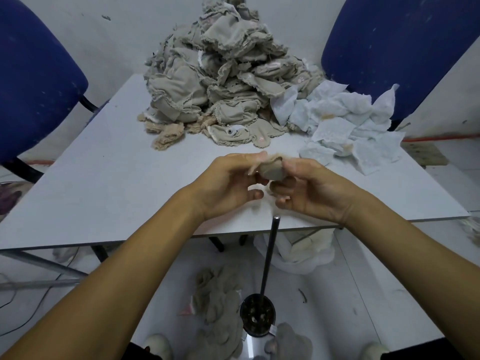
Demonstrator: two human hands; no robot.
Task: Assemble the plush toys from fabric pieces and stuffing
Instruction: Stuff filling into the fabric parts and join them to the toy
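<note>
Both hands meet over the near edge of the counter, working one small taupe plush fabric piece. Left hand: fingers curled, tips pinching the piece's left rim, where a pale fuzzy fringe shows. Right hand: fingers curled round the piece from the right and below, thumb against it. Piece held clear of the pale grey counter, near the middle of its front edge. Whether it is being turned right side out or stuffed cannot be told; no stuffing visible in the opening. Just below the hands, an upright dark metal rod rises from a round black base on the floor, its tip close to the front edge. Towards the far edge, a tall heap of taupe frayed fabric shells; at the far right corner, crumpled pale blue-white fabric scraps. Two blue upholstered chairs flank the counter. On the floor, loose taupe fabric pieces and a white bag under the front edge. Risks, as judged: frayed seams could tear if the pinch pulls too hard; the piece could slip and drop to the floor among the others; a hand moving down could catch the rod tip.
</note>
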